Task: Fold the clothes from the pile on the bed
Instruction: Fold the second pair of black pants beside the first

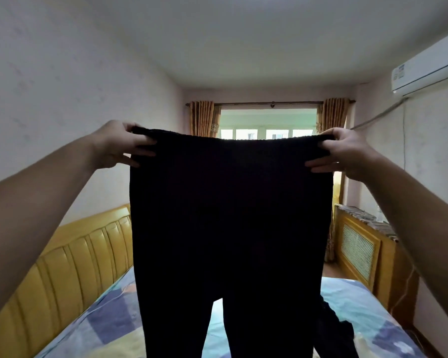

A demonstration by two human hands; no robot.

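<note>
Black trousers (230, 228) hang flat above patchwork-covered bed (106, 321), yellow headboard (70, 264) left, curtained window (268, 125) beyond; left hand (119, 144) and right hand (344, 151) pinch waistband corners

Trousers (230, 215): black throughout, faint vertical ribbing, no print. Bed sheet (106, 324): patchwork of pale blue, violet, cream and yellow blocks. Headboard (70, 257) at 8 o'clock: mustard yellow, glossy, vertical channel padding, wooden trim. Dark clothes (334, 329) at 5 o'clock: black, maybe navy. Curtains (201, 117) at 12 o'clock: golden-brown, striped pattern. Walls: pale pinkish-white. Ceiling: white. Air conditioner (429, 68) at 2 o'clock: white. Radiator cover (360, 249): honey-toned wood, white slatted grille.
</note>
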